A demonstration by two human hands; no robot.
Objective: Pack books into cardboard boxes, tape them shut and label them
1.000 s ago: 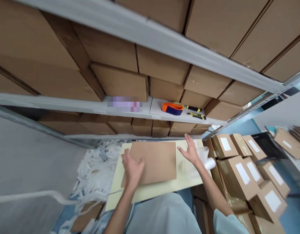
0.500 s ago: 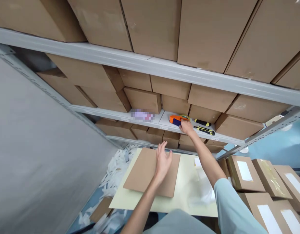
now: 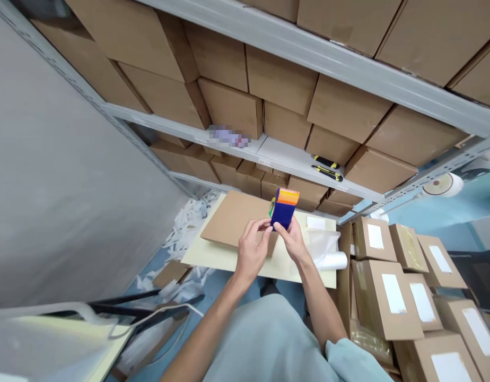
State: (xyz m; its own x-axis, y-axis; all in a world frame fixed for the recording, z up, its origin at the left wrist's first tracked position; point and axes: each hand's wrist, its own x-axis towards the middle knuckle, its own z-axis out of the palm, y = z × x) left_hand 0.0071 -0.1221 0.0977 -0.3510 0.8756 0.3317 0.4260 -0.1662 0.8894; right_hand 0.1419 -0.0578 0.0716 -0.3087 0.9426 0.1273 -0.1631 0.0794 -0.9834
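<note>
An orange and dark blue tape dispenser (image 3: 283, 209) is held up over the pale yellow table (image 3: 207, 259). My right hand (image 3: 293, 241) is closed round its lower part, thumb on the blue side. My left hand (image 3: 253, 246) meets it from the left, its fingertips pinched at the dispenser's lower edge beside the roll; what exactly they grip is partly hidden. Beneath the hands lies a flat piece of brown cardboard (image 3: 225, 220), partly covered by them.
Brown boxes (image 3: 229, 106) fill the metal shelves ahead. Two black and yellow utility knives (image 3: 327, 173) rest on the shelf board. Right of the cardboard is a clear plastic roll (image 3: 331, 260). Labelled cartons (image 3: 382, 297) are stacked at right; paper scraps (image 3: 185, 228) litter the floor at left.
My right hand has brought the tape dispenser from the shelf down over the table. My left hand has moved from above the cardboard to the dispenser. The view has tilted down.
</note>
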